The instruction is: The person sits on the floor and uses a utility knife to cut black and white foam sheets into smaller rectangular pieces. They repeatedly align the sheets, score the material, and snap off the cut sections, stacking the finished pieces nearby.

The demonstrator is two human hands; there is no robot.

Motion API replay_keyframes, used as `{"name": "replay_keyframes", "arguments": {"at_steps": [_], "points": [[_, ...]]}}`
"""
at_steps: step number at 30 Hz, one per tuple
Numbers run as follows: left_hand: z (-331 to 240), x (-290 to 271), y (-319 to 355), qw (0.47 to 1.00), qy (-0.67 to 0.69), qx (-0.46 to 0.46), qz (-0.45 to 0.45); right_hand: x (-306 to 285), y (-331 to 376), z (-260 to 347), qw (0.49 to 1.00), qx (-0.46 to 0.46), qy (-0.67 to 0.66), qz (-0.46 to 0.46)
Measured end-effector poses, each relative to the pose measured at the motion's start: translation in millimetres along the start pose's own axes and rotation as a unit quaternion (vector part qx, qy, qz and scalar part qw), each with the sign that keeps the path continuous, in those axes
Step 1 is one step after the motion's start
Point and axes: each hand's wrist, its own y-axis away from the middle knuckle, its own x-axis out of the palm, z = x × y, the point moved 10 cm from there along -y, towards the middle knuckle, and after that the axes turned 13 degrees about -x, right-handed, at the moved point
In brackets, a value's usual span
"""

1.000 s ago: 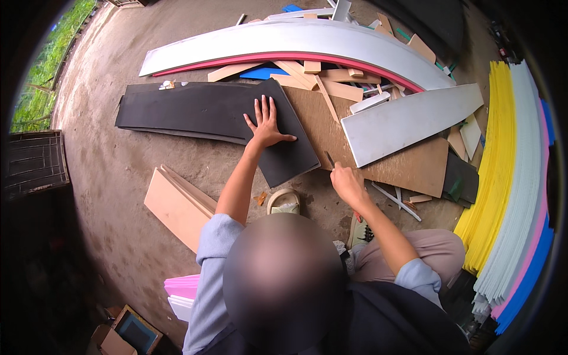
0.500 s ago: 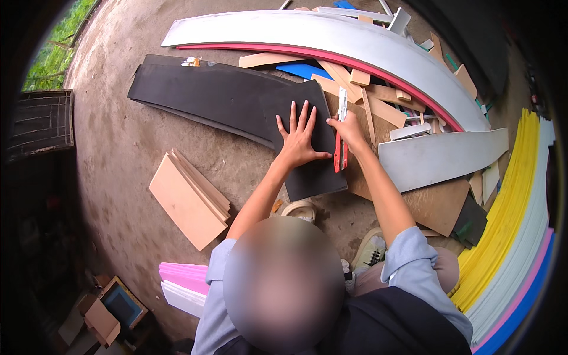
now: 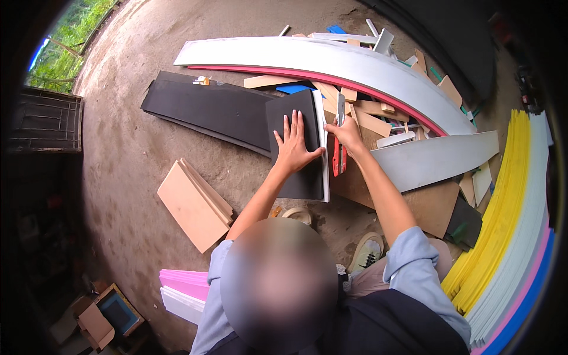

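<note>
The left hand (image 3: 294,148) lies flat with fingers spread on a dark foam sheet (image 3: 296,145), its weight seemingly pinning the sheet to the ground so it cannot slide. The thumb reaches toward the sheet's right edge, where a pale strip (image 3: 323,148) runs along it like a straightedge. Just beside that strip, the right hand (image 3: 349,135) is closed around a red-handled utility knife (image 3: 338,142), blade end pointing away from the person and lying parallel to the edge, which looks like a grip for drawing a straight cut.

The sheet rests partly over a longer black panel (image 3: 207,109) to its left. Right of the knife, wood offcuts (image 3: 370,118) and a long grey curved board (image 3: 331,59) crowd close, leaving little room. The bare concrete floor (image 3: 130,154) to the left is open, apart from a stack of tan boards (image 3: 192,204).
</note>
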Motion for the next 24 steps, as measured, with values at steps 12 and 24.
{"name": "replay_keyframes", "arguments": {"at_steps": [12,24], "points": [[-96,-150,11,0.980,0.025,0.115,-0.162,-172,64,205,0.946,-0.234,0.188,-0.120],[-225,-129,73,0.963,0.030,0.268,-0.011,-190,133,203,0.947,-0.243,0.205,-0.054]]}}
